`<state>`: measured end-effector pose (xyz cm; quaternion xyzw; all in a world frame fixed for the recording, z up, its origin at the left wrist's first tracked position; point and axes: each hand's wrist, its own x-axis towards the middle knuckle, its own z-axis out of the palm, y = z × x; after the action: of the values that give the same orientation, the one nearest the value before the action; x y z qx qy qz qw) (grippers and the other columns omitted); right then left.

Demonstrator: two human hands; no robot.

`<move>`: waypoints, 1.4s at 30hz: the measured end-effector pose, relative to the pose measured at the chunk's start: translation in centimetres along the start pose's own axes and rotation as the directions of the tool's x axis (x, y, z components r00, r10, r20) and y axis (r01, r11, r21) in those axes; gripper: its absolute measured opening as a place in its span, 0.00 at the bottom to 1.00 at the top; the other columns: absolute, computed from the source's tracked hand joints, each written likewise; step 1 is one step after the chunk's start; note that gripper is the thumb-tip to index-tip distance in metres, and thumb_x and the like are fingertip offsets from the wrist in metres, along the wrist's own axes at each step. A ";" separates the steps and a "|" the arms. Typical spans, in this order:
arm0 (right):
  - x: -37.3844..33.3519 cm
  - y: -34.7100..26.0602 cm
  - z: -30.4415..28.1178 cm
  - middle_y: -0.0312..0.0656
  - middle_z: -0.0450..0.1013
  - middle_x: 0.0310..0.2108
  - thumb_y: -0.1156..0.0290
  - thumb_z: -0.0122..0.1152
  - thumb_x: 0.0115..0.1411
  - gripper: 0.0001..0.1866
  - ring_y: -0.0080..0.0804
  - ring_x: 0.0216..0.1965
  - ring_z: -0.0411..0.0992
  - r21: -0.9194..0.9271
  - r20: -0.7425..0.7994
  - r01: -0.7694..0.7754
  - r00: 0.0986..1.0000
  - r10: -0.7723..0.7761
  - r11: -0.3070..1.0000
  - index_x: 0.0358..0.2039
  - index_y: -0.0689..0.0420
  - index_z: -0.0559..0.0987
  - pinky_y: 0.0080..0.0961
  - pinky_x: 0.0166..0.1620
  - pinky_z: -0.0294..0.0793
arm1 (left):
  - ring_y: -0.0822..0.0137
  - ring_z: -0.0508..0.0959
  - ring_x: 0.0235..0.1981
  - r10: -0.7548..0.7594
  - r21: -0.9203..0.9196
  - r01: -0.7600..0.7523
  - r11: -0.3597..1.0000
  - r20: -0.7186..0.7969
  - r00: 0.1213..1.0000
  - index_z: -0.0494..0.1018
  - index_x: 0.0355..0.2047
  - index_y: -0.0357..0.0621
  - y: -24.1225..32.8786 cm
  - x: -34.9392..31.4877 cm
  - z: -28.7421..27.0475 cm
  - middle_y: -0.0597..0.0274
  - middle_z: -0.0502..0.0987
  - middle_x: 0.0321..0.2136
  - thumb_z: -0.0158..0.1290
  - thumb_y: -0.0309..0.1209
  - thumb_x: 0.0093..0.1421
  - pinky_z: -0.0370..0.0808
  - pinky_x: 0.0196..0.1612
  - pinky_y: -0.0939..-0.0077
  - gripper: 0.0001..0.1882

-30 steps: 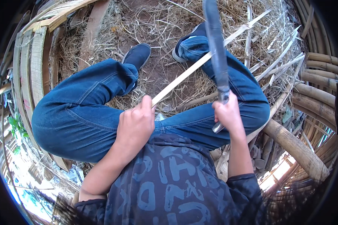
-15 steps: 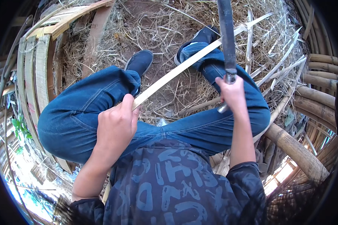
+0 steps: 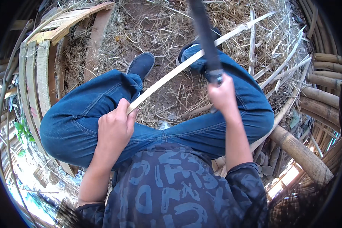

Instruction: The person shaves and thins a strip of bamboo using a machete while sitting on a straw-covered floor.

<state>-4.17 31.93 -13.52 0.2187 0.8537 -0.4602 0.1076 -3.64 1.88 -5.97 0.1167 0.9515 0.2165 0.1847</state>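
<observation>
Out beyond the left hand (image 3: pixel 114 122) on its outer side stands a slatted wooden frame (image 3: pixel 44 70); whether it is a container cannot be told. That hand is closed around the near end of a pale bamboo strip (image 3: pixel 166 81), which runs up and right from its fist. The right hand (image 3: pixel 223 95), clamped on a machete (image 3: pixel 206 36), has just swung leftward, so the blade crosses the strip nearer the left hand, contact unclear.
</observation>
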 end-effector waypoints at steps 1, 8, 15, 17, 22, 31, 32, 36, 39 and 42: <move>1.2 0.6 -1.2 0.40 0.71 0.18 0.79 0.55 0.48 0.05 0.23 0.19 0.64 -0.016 -0.032 -0.057 0.998 0.056 0.998 0.28 0.63 0.74 0.30 0.25 0.67 | 0.47 0.79 0.22 -0.009 -0.009 0.009 1.000 0.000 1.000 0.65 0.31 0.42 0.0 -0.1 0.1 0.51 0.76 0.19 0.54 0.31 0.63 0.73 0.23 0.54 0.10; 2.8 2.2 -2.5 0.36 0.63 0.12 0.82 0.55 0.52 0.07 0.24 0.09 0.63 0.224 -0.038 -0.227 0.970 0.241 0.948 0.24 0.60 0.66 0.26 0.12 0.64 | 0.46 0.79 0.22 0.001 0.011 -0.001 1.000 0.006 1.000 0.64 0.31 0.42 0.4 0.6 0.8 0.51 0.76 0.19 0.54 0.31 0.64 0.73 0.23 0.54 0.10; 1.1 3.4 -0.9 0.36 0.65 0.13 0.81 0.55 0.51 0.06 0.24 0.10 0.63 0.158 -0.006 -0.178 0.983 0.181 0.971 0.25 0.60 0.67 0.26 0.13 0.65 | 0.41 0.77 0.25 -0.008 -0.048 0.009 0.999 0.008 1.000 0.65 0.32 0.40 0.8 1.1 1.6 0.46 0.75 0.19 0.52 0.29 0.65 0.69 0.25 0.49 0.08; -0.6 2.5 0.8 0.40 0.67 0.15 0.79 0.54 0.48 0.05 0.27 0.15 0.64 0.063 0.033 -0.116 0.993 0.114 0.991 0.28 0.62 0.70 0.29 0.22 0.67 | 0.41 0.77 0.25 -0.007 -0.030 0.007 1.000 -0.002 1.000 0.64 0.32 0.40 1.0 1.3 1.7 0.45 0.75 0.19 0.51 0.29 0.65 0.69 0.26 0.48 0.08; -2.1 1.2 1.1 0.45 0.70 0.18 0.78 0.53 0.47 0.10 0.28 0.20 0.66 0.022 0.033 -0.105 0.994 0.104 0.994 0.32 0.65 0.75 0.30 0.29 0.70 | 0.44 0.78 0.23 0.034 -0.027 -0.033 0.999 0.029 0.999 0.64 0.32 0.40 0.4 0.9 2.5 0.48 0.77 0.20 0.53 0.31 0.64 0.73 0.24 0.50 0.10; 1.8 1.7 -2.7 0.36 0.65 0.12 0.83 0.53 0.51 0.06 0.24 0.09 0.64 0.155 -0.054 -0.201 0.976 0.212 0.967 0.25 0.60 0.66 0.25 0.13 0.65 | 0.43 0.78 0.22 -0.009 -0.082 0.011 0.997 0.029 1.000 0.65 0.32 0.41 0.4 0.8 2.3 0.47 0.76 0.19 0.52 0.31 0.65 0.73 0.24 0.50 0.10; 1.5 1.9 -2.1 0.36 0.65 0.12 0.83 0.53 0.51 0.06 0.24 0.09 0.64 0.156 -0.051 -0.204 0.975 0.215 0.966 0.25 0.60 0.66 0.25 0.13 0.65 | 0.43 0.78 0.22 -0.009 -0.089 0.011 0.996 0.030 1.000 0.65 0.32 0.41 0.4 0.9 2.3 0.47 0.76 0.19 0.52 0.31 0.65 0.73 0.24 0.50 0.10; 0.5 1.6 -1.1 0.37 0.65 0.12 0.83 0.51 0.51 0.05 0.26 0.09 0.66 0.176 -0.077 -0.230 0.966 0.246 0.957 0.26 0.61 0.66 0.26 0.13 0.66 | 0.43 0.78 0.22 0.002 -0.080 0.002 0.997 0.046 0.999 0.65 0.32 0.41 0.3 0.7 2.6 0.47 0.76 0.19 0.53 0.31 0.65 0.73 0.24 0.50 0.09; 0.2 1.7 -1.0 0.37 0.65 0.12 0.83 0.51 0.51 0.04 0.26 0.09 0.66 0.171 -0.068 -0.200 0.974 0.214 0.965 0.26 0.61 0.66 0.26 0.13 0.67 | 0.43 0.78 0.22 -0.009 -0.054 0.011 0.998 0.038 0.999 0.65 0.32 0.40 0.4 0.9 2.6 0.47 0.76 0.19 0.53 0.31 0.64 0.73 0.24 0.50 0.09; 0.0 1.7 -0.9 0.37 0.65 0.12 0.83 0.51 0.51 0.05 0.26 0.09 0.65 0.180 -0.054 -0.216 0.972 0.229 0.960 0.26 0.61 0.66 0.26 0.13 0.67 | 0.43 0.78 0.22 0.000 -0.039 0.001 0.999 0.024 1.000 0.65 0.32 0.40 0.5 0.7 2.6 0.46 0.76 0.19 0.53 0.31 0.64 0.73 0.25 0.50 0.09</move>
<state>-3.34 33.48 -14.32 0.3386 0.7840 -0.5090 0.1075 -3.13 3.48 -8.18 0.1156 0.9449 0.2336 0.1982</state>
